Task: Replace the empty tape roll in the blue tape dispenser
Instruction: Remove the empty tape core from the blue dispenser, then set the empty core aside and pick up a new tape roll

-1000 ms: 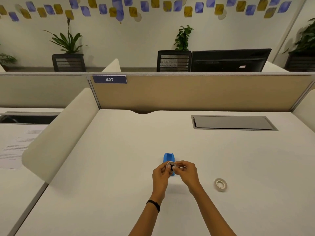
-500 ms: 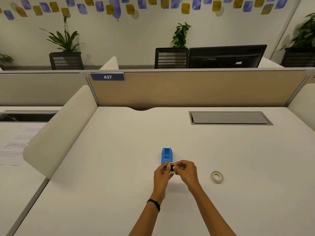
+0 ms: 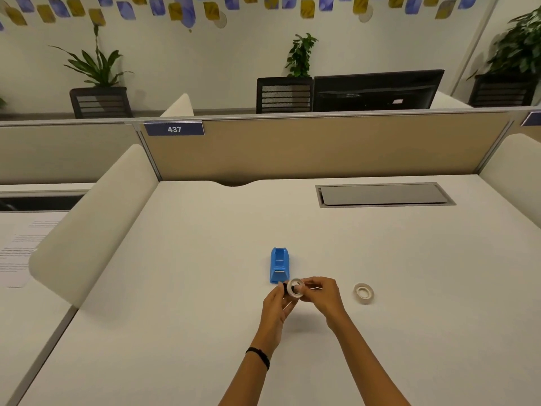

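The blue tape dispenser (image 3: pixel 279 265) stands on the white desk (image 3: pixel 205 288), with its roll bay open and nothing in it. Just in front of it, my right hand (image 3: pixel 320 294) pinches a thin white tape ring (image 3: pixel 295 287) by its rim. My left hand (image 3: pixel 276 306) holds a small black hub (image 3: pixel 284 288) right beside the ring, mostly hidden by my fingers. A second, whitish tape roll (image 3: pixel 364 293) lies flat on the desk to the right of my right hand.
A grey cable hatch (image 3: pixel 383 194) is set into the desk at the back right. A beige partition (image 3: pixel 322 148) closes off the far edge, and a rounded white divider (image 3: pixel 93 224) runs along the left side. Papers (image 3: pixel 17 250) lie on the neighbouring desk.
The black hub, which sat inside the white ring, now shows at the ring's left side, and the ring's hole looks clear. Both hands stay just in front of the dispenser.
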Tool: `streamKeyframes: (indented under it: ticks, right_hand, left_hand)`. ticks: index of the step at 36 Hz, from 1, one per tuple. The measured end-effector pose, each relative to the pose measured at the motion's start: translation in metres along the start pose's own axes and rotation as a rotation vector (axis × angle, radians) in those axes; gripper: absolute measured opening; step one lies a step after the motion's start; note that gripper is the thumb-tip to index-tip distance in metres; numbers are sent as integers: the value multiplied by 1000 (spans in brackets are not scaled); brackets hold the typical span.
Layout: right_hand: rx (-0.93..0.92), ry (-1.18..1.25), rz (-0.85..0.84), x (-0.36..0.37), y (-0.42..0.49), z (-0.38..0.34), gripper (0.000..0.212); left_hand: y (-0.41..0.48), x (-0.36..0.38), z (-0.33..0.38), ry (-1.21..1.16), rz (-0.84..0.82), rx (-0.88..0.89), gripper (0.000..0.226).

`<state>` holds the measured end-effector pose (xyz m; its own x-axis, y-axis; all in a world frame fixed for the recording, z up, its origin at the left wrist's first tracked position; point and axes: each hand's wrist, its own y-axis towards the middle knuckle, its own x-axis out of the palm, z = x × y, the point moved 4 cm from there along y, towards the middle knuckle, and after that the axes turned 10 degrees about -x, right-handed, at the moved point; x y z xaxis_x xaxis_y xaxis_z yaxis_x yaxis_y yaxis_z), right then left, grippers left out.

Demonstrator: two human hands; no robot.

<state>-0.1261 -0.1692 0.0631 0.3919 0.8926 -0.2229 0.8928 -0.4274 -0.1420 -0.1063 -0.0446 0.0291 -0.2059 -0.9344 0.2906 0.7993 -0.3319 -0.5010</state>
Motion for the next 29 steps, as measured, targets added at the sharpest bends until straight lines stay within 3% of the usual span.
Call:
streamKeyframes:
  ticks: [16, 29]
  right_hand:
    - [97, 57, 115, -25, -4, 39, 24]
    - [153, 72, 126, -40, -4, 59, 19]
  left_hand:
    - [0, -9, -9, 30, 69, 39, 21]
    - [5, -13, -14, 83, 73, -23, 30]
